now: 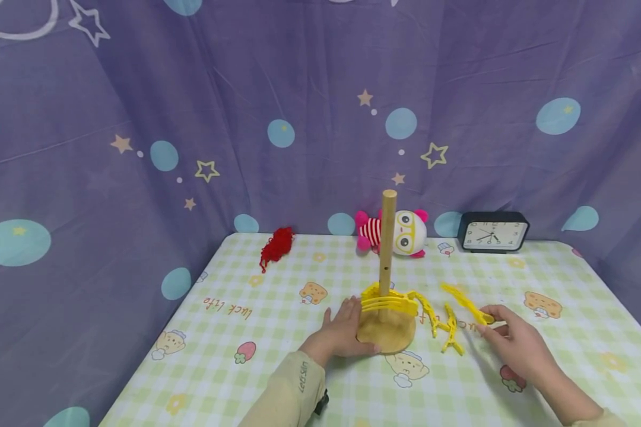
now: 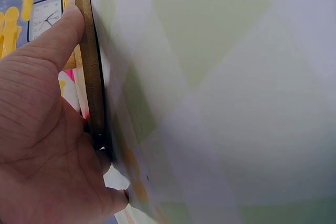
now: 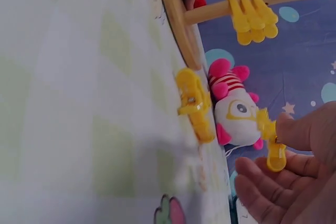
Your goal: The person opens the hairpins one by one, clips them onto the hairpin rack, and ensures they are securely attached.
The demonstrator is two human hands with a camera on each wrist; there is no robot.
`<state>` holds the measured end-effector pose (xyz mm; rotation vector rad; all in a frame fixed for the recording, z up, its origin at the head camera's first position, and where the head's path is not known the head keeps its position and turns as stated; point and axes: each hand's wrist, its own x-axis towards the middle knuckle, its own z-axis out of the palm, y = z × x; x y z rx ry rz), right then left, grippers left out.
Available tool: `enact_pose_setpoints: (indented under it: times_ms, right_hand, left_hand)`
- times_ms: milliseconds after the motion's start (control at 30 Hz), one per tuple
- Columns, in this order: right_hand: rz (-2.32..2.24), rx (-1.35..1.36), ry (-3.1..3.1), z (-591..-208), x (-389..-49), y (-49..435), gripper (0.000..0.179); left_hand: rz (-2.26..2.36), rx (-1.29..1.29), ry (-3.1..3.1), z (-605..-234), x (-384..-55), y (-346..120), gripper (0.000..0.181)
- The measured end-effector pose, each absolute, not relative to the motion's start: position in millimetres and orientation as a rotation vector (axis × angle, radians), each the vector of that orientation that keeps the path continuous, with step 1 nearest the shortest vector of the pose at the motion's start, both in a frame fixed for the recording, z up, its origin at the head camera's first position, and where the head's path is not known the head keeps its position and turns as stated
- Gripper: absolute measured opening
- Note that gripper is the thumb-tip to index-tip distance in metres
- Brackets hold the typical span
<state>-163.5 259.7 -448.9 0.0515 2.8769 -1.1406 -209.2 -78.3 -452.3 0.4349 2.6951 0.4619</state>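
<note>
A round wooden base (image 1: 389, 338) with an upright pole (image 1: 387, 237) stands on the table. My left hand (image 1: 339, 332) holds the base's left rim, thumb along the near edge; in the left wrist view the thumb presses the wooden disc (image 2: 92, 61). Several slim yellow plastic clips (image 1: 391, 304) sit round the lower pole, sticking out sideways. To the right of the base lie more yellow clips (image 1: 450, 328), their ends spread. My right hand (image 1: 518, 341) pinches one long yellow clip (image 1: 463, 301) between thumb and fingers, apart from the pole. The right wrist view shows that clip's rounded end (image 3: 276, 156).
Behind the pole lies a pink and white stuffed toy (image 1: 408, 232). A black clock (image 1: 494, 232) stands at the back right, and a bundle of red yarn (image 1: 278, 246) lies at the back left. A purple curtain (image 1: 310, 71) hangs behind the checked tablecloth (image 1: 219, 356).
</note>
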Motion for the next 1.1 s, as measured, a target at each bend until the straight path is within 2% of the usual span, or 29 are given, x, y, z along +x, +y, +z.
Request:
enact_pose_setpoints:
  times_ms: [367, 800, 1100]
  right_hand:
    - [-1.231, -0.084, 3.099, -430, -162, 247, 0.047]
    - [-1.128, -0.305, 3.283, -417, -164, 233, 0.042]
    - [-1.039, -0.328, 3.331, -408, -170, 221, 0.040]
  left_hand:
    - [0.451, 0.433, 2.698, -451, -209, -78, 0.107]
    - [0.438, 0.413, 2.669, -455, -211, -77, 0.105]
    - [0.445, 0.437, 2.694, -458, -212, -78, 0.106]
